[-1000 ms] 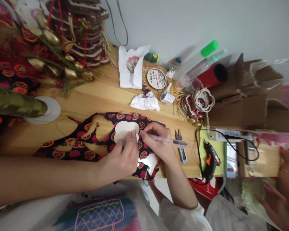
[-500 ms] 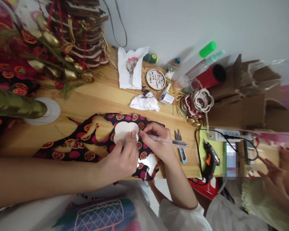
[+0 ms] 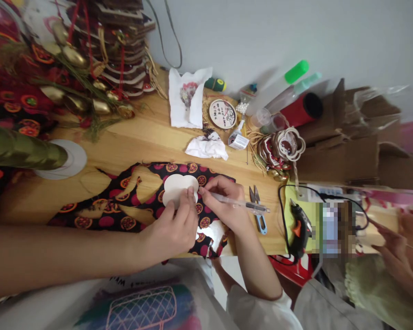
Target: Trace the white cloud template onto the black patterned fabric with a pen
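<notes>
A patterned black fabric [image 3: 199,173] with orange and dark red circles and cut-out gaps lies on the table's front part. On it rests a white flower-shaped piece [image 3: 175,184] with a scalloped outline. My left hand [image 3: 176,227] holds this piece down, fingertips bunched at its lower right. My right hand [image 3: 225,197] is closed around a clear pen [image 3: 249,205]. The pen's tip end is by the right edge of the white piece, mostly hidden by my fingers. Blue-handled thread snips [image 3: 259,215] lie right of my right hand.
A black glue gun [image 3: 300,224] with its cable lies on a yellow sheet at right. Crumpled white paper [image 3: 207,146], a stack of flower-shaped ornaments [image 3: 278,145] and a cardboard box [image 3: 351,160] stand behind. A green ribbon roll [image 3: 24,149] is at left. Another person's hand [image 3: 392,243] is far right.
My hands, the pen and the white piece stay almost still. At far right, the other person's hand has moved up toward the table.
</notes>
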Demonstrator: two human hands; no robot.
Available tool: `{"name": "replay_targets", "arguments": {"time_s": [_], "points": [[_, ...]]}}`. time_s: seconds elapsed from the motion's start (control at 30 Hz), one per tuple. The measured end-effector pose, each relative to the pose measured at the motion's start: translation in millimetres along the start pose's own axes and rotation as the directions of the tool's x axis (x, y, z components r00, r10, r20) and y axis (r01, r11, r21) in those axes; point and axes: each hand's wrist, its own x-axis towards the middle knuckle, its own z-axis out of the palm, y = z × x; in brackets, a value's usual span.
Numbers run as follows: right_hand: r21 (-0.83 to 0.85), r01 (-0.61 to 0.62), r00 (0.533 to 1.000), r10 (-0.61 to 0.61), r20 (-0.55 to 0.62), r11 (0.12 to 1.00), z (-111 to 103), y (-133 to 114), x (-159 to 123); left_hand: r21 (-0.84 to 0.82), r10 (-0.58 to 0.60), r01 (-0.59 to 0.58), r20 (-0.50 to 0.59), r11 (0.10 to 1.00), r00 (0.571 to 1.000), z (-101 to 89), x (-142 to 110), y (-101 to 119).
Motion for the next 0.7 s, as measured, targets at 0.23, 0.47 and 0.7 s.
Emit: {"name": "replay_targets", "arguments": {"time_s": [0.23, 0.47, 0.7], "points": [[-0.001, 0.041, 0.999, -0.041, 0.009, 0.999, 0.0, 0.8, -0.9, 0.006, -0.003, 0.003, -0.001, 1.0, 1.0, 0.8, -1.0, 0.5], [-0.007, 0.013, 1.0, -0.013, -0.015, 1.0, 1.0, 1.1, 0.0, -0.007, -0.012, 0.012, -0.002, 1.0, 1.0, 1.5, -1.7, 0.9], [0.012, -0.008, 0.998, 0.009, -0.055, 1.0, 0.9, 3.2, 0.7, -0.038, -0.031, 0.03, -0.024, 0.999, 0.999, 2.4, -1.4, 2.2]]}}
